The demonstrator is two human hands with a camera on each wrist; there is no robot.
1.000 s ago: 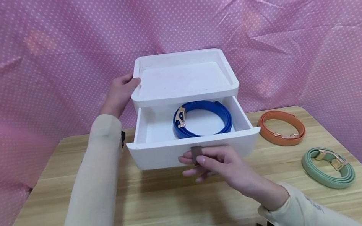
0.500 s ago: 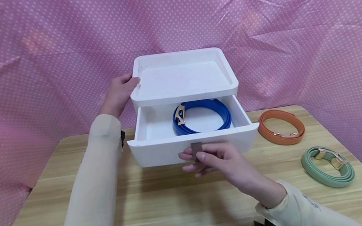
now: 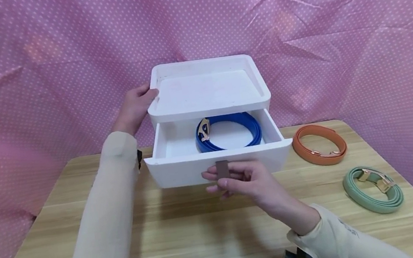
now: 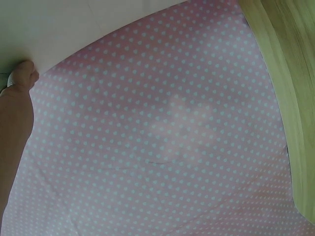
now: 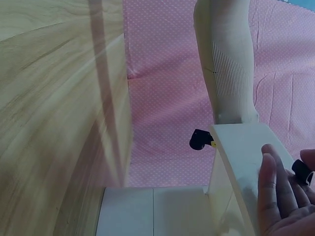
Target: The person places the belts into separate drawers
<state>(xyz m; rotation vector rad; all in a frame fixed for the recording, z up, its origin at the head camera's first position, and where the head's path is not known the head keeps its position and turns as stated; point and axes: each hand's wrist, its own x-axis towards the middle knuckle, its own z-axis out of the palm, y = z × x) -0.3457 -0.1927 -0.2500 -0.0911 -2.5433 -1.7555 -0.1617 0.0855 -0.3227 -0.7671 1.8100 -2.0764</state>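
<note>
The right hand [image 3: 255, 183] keeps a narrow grip, its fingers and thumb at the brown tab [image 3: 222, 169] on the front of the white drawer [image 3: 181, 172] — which stands partly out with a coiled blue belt [image 3: 255, 128] inside. Above, the left hand [image 3: 134, 108] holds the left rim of the white box [image 3: 205, 94]. To the right on the wooden desk [image 3: 192, 254] lie an orange belt [image 3: 306, 157] and, nearer the front edge, a green belt [image 3: 362, 200] — both coiled.

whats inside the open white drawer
A coiled blue belt with a gold buckle lies in the drawer. Its front panel hides the belt's nearest edge; the tray above covers the drawer's back.
</note>
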